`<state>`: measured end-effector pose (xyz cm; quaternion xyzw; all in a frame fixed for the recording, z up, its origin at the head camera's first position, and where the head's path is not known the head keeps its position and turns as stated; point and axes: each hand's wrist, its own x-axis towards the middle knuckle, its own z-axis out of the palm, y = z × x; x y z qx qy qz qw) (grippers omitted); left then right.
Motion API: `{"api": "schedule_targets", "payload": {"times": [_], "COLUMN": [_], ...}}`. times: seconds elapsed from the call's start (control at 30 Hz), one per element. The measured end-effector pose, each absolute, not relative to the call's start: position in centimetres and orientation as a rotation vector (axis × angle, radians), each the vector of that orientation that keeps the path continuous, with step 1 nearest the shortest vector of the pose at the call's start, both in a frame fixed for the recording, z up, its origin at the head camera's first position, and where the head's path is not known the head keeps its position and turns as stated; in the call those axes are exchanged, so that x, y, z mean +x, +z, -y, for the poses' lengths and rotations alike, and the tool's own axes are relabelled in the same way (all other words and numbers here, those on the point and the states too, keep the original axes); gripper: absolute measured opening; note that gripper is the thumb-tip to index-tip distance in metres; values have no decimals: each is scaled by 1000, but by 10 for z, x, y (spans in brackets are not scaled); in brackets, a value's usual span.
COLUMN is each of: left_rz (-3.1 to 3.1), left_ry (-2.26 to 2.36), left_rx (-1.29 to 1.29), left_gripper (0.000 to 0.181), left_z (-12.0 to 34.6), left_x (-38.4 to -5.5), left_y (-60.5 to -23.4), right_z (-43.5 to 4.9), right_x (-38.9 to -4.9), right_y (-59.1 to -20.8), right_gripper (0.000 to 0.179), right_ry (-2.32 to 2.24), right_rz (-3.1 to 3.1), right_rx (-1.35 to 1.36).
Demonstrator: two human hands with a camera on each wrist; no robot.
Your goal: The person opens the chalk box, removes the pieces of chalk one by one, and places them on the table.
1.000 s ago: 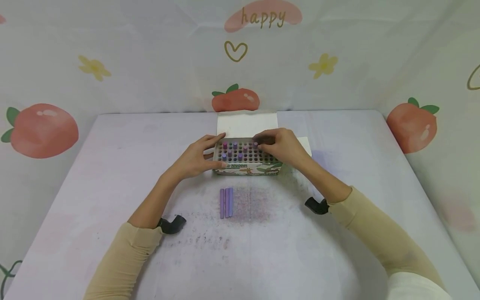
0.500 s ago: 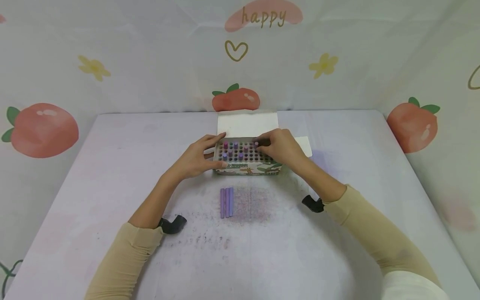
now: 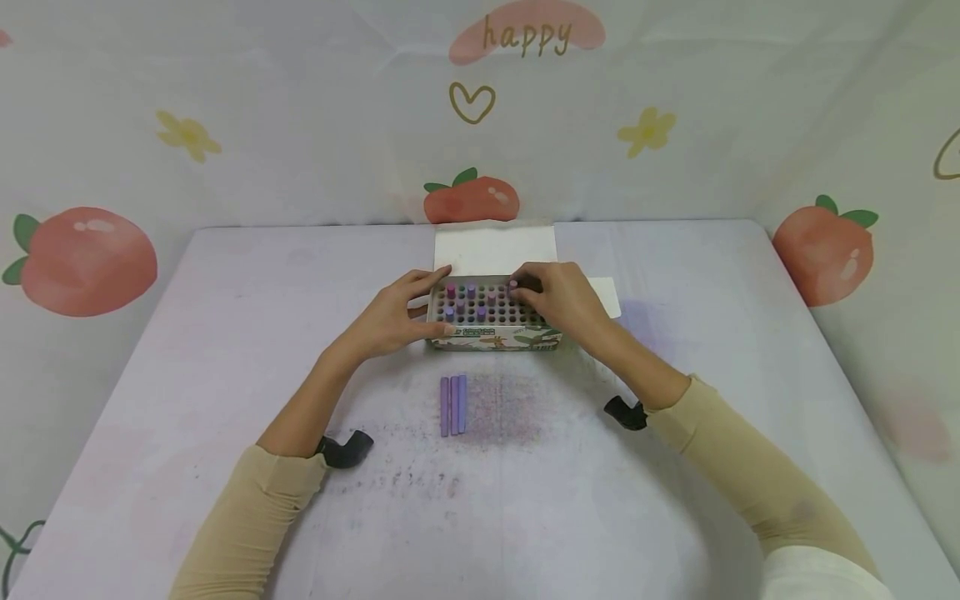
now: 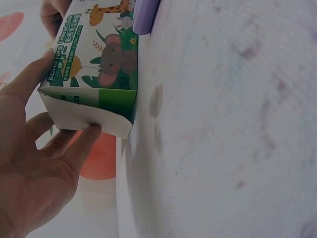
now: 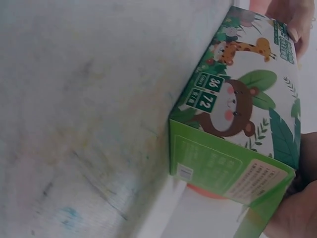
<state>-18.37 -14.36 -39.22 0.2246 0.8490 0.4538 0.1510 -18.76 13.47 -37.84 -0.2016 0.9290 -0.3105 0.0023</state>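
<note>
Printed cloth (image 3: 322, 150) hangs beyond the table (image 3: 225, 375). At far centre, the left hand (image 3: 392, 312), fingers wide, grips the box (image 3: 498, 337); the right hand (image 3: 567, 296) pinches a chalk (image 3: 513, 285) at its right. Sticks (image 3: 454, 406) lie nearer.

The bench (image 3: 187, 375) is white (and a bit messy). An open box (image 3: 497, 339) with animal pictures stands on it, toward the back. In front, apart from the box, purple sticks (image 3: 454, 406) lie side by side. A dusty smudge (image 3: 510, 408) is beside them, with dark specks (image 3: 420, 481) nearer the front.
</note>
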Motion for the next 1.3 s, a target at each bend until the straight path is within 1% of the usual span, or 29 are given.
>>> {"api": "schedule_targets", "payload": {"times": [0.23,0.57,0.93,1.3], "left_rz": [-2438,-2436,-2435,-2438], "left_ry": [1291,1300,1301,1292], "left_rx": [647,660,659,655], "left_gripper": [90,89,90,91], "left_z": [144,144,145,144], "left_x": [-184,-186,-186,-185], "left_y": [-393,-393,-393,-393], "right_z": [-136,-136,-137,-138], "right_x": [-186,-186,-183,-181], "right_y": [-384,-386,-385,-385], "right_gripper": [19,18,15,23], "right_ry": [-1026,-1160,-1485,-1707], "right_rz": [-2963,-2953,-2785,-2664], "right_rx": [-687,-714,-626,-607]}}
